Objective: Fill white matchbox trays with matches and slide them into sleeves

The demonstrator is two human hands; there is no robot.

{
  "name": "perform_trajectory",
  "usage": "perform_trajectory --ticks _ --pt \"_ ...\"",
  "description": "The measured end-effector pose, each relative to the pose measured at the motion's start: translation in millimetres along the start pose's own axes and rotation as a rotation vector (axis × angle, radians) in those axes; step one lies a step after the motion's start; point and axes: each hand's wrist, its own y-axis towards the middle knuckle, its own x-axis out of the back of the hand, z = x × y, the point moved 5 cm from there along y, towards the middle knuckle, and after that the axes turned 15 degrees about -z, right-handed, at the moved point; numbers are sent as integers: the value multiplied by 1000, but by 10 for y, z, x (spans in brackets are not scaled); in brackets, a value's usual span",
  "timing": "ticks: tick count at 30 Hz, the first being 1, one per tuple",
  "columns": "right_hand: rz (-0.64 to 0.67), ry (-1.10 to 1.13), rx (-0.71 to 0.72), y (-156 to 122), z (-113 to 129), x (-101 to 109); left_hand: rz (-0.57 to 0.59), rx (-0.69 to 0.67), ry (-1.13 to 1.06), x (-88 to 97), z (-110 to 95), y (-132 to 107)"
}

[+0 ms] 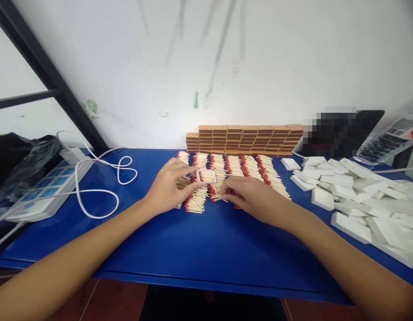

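Note:
Pinched by one end in my left hand [171,185] is a small white matchbox tray [210,180] with red-tipped matches lying in it. It is held just over the rows of matches [196,205], whose red heads point left. To the right of the tray, my right hand [246,194] is closed, thumb and fingertips together at a few matches [217,197]. The pinch itself is partly hidden, and how many matches it grips cannot be made out. Both hands cover parts of the rows.
Stacked matchbox sleeves [246,139] line the wall behind the matches. A heap of white trays [347,187] lies right, by a dark screen [367,131] and a plastic bag [390,138]. At left are a power strip [47,191] and white cable [117,205] on the blue table [193,249].

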Motion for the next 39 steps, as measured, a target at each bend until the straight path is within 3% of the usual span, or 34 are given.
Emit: perform_trajectory --ticks 8,14,19,24,39 --pt "-104 37 86 28 9 105 -12 5 1 9 -2 4" --pt "-76 195 -66 41 40 174 -17 -15 -1 17 -20 16" --pt "-252 268 -110 54 80 222 9 -27 -97 2 -105 14" --pt "-374 258 -74 53 89 212 37 -27 -185 -49 -211 -30" --pt "-485 128 74 33 160 251 26 19 -198 -33 -199 -17"
